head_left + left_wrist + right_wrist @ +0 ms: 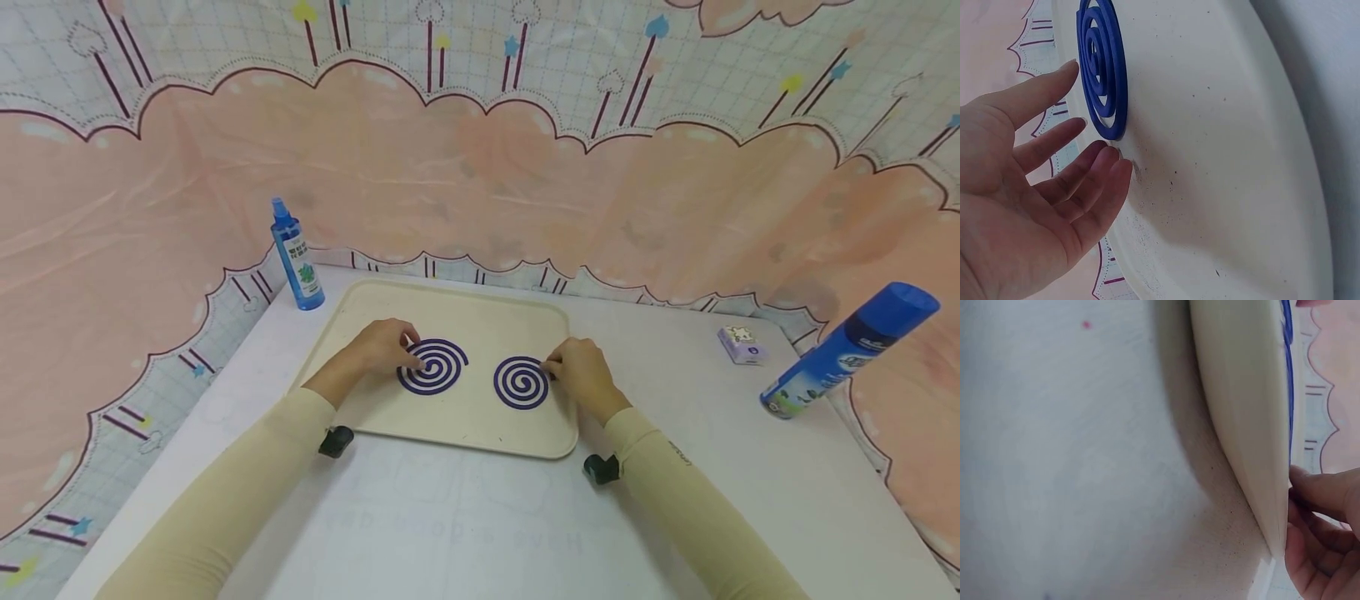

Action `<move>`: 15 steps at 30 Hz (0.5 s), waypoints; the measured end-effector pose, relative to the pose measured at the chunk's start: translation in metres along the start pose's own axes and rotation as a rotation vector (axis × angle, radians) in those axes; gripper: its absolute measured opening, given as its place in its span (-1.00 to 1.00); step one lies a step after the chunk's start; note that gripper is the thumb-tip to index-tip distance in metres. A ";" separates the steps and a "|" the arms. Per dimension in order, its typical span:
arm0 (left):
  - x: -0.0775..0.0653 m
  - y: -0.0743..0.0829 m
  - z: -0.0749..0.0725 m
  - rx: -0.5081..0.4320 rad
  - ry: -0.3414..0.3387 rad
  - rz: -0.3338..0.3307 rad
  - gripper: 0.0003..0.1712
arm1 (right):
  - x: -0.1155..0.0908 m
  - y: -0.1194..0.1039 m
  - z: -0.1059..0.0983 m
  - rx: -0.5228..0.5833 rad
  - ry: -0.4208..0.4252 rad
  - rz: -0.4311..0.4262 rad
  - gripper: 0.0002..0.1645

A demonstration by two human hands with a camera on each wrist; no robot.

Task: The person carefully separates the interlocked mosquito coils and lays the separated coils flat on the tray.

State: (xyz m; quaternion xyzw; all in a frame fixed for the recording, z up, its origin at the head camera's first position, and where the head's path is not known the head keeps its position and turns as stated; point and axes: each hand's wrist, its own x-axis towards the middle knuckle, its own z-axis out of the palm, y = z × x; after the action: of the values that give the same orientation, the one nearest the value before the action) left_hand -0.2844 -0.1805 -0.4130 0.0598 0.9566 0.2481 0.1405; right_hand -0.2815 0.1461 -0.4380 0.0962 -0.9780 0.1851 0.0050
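Observation:
Two blue spiral mosquito coils lie on a cream tray (450, 425). My left hand (382, 348) is at the left mosquito coil (442, 379), its thumb and fingers spread over the coil's left part. In the left wrist view the left hand (1054, 169) has loosely bent fingers, with the thumb tip right at the edge of the coil (1119, 75). My right hand (585, 371) pinches the right edge of the other mosquito coil (517, 402) between thumb and fingertips. The right wrist view shows the right hand (1325, 531) at the tray's side, with that coil edge-on.
A blue spray bottle (300, 267) stands behind the tray's left corner. To the right are a small purple box (742, 346) and a tall blue aerosol can (832, 362). Small dark crumbs dot the tray. A patterned curtain (480, 192) hangs behind the white table (450, 533).

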 end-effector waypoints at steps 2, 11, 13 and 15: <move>0.001 0.000 0.001 0.003 -0.001 0.003 -0.43 | 0.000 0.000 0.000 0.008 -0.004 0.005 -0.84; 0.001 0.000 -0.002 0.019 -0.008 0.019 -0.41 | -0.001 -0.001 0.000 0.024 0.009 -0.011 -0.84; 0.001 0.000 -0.004 0.023 -0.012 0.019 -0.41 | 0.000 -0.001 -0.001 0.033 0.000 -0.013 -0.84; 0.002 0.002 -0.007 0.029 -0.008 0.022 -0.39 | 0.000 0.000 -0.004 0.042 -0.010 -0.008 -0.82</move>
State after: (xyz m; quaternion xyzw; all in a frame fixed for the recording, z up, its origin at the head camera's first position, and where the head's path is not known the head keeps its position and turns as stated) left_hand -0.2881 -0.1813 -0.4065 0.0735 0.9587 0.2357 0.1409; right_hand -0.2815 0.1472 -0.4345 0.1010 -0.9735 0.2051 -0.0013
